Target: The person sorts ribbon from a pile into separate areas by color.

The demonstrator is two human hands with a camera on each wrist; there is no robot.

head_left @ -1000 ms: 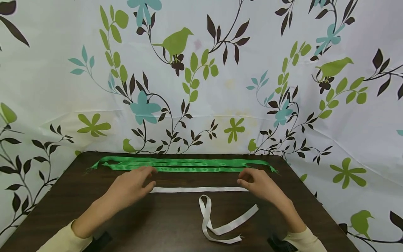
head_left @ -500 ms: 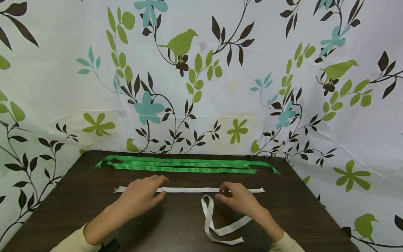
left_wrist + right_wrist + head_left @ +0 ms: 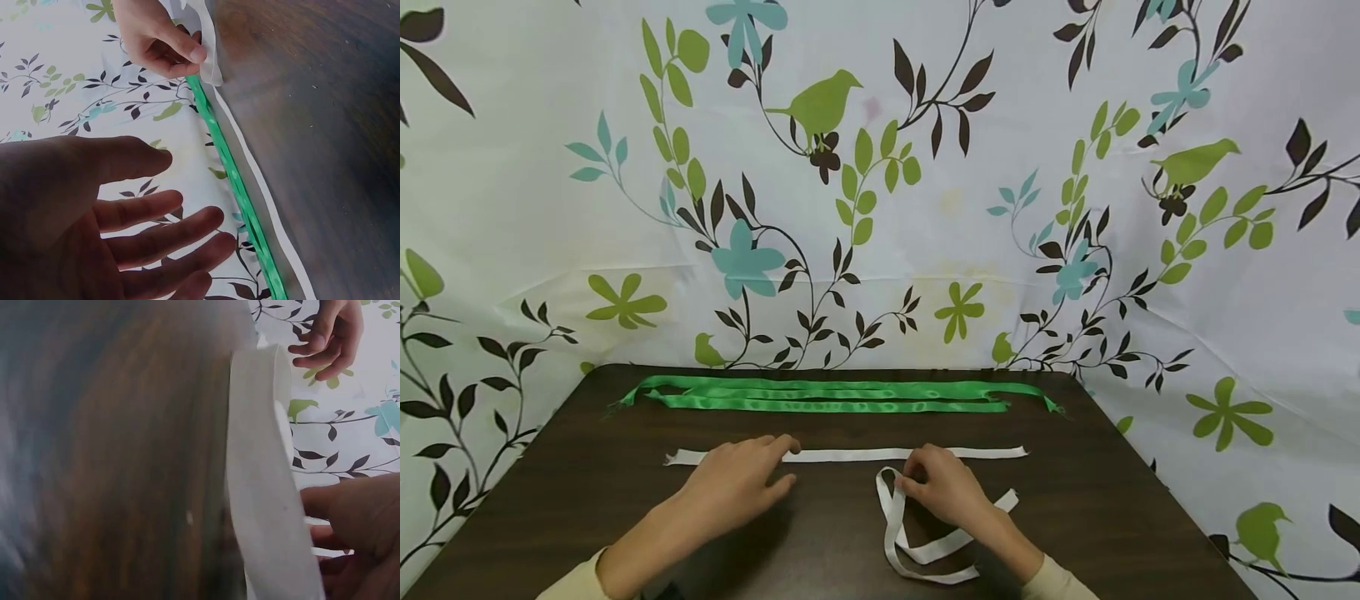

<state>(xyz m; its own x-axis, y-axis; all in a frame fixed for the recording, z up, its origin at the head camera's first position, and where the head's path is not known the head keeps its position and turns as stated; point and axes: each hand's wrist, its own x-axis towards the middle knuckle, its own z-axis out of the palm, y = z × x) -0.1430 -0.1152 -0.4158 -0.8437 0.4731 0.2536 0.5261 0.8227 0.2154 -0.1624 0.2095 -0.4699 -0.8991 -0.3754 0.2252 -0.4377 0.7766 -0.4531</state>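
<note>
A white ribbon lies stretched straight across the dark table. In front of it, another white ribbon lies folded, with a loop at its far end and its two tails toward the right. My right hand is at this loop, thumb and fingers bent close together at its edge; whether they pinch it is hard to see. My left hand hovers at the straight ribbon's left part, covering some of it. In the left wrist view the left hand's fingers are spread and relaxed, holding nothing.
Several green ribbons lie side by side along the table's far edge. The dark wooden table ends against a white cloth printed with birds, leaves and flowers.
My right hand has moved left and nearer to me, from the straight ribbon's right end to the folded ribbon's loop. My left hand has come slightly nearer. The ribbons lie as before.
</note>
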